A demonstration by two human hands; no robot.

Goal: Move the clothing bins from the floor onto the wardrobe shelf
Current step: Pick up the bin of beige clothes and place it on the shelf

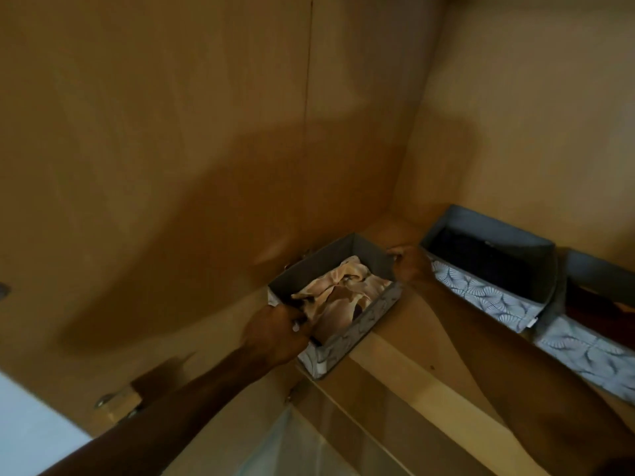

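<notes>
Matt grey patterned fabric bin (357,324), crumpled beige cloth (338,292) inside, smooth wood-veneer wardrobe shelf (405,341).

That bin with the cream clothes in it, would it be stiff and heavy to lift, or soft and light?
Probably light: the bin holds only crumpled cream cloth. Likely soft-sided, since it looks like fabric, though its walls stand straight. The left hand and right hand grip opposite ends, suggesting it might sag if held by one.
</notes>
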